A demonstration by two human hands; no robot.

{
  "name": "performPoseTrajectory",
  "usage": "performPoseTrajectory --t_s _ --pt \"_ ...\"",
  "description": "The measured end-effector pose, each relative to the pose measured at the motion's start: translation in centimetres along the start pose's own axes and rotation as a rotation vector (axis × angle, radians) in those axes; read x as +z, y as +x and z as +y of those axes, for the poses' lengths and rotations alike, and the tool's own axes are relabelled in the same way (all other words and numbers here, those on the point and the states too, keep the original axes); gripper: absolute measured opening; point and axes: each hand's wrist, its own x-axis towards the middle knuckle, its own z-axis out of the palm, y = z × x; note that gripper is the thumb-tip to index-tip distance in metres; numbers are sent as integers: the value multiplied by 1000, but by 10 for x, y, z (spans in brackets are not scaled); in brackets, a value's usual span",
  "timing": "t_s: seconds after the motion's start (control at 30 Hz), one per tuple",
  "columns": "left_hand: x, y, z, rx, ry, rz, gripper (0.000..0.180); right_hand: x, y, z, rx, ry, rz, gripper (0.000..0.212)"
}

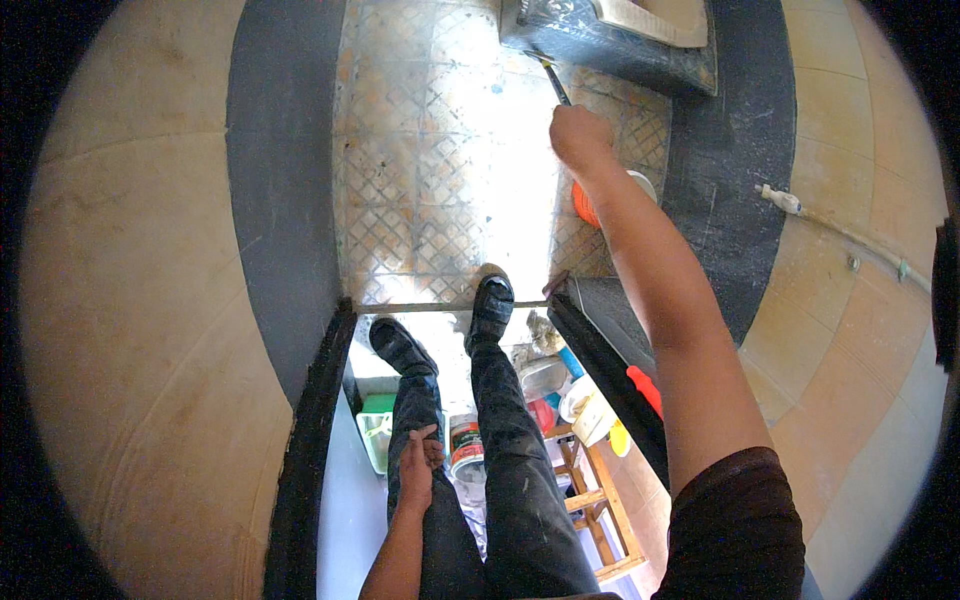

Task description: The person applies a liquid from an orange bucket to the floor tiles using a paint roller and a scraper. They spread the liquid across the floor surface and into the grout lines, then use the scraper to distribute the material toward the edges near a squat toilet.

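Slim tool [556, 84] with a dark handle is in the far part of the scene, right of centre, its head at the foot of a raised dark block [620, 62]; the head is too small to tell its kind, and whether it touches the block or the floor cannot be told. In the head view, the right hand [583, 138] holds that handle in a closed fist, the arm reaching far. The left hand [418, 458] is near, in front of the left trouser leg [412, 400], fingers partly extended and holding nothing; whether it touches the cloth cannot be told. Patterned tiles [390, 200] cover the floor, with bright glare down the middle. An orange container [585, 206] stands just left of the right forearm, partly hidden by it. Dark sandals [491, 310] are on the feet, at the doorway's threshold. Nearer, a green basket [376, 430] lies left of the legs, a bucket [466, 447] between them, and a wooden stool [605, 495] to the right. A pale pipe [850, 232] runs along the right wall.
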Motion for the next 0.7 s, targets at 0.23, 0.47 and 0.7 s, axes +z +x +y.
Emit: performPoseTrajectory --t_s 0.23,0.47,0.7 --pt "1 -3 3 19 10 4 62 50 6 53 -243 -187 53 25" --pt "-1 0 0 18 9 -13 62 45 27 101 -373 -279 40 22" --pt "-5 -3 -5 33 -12 11 61 2 -5 100 -299 -295 -35 16"
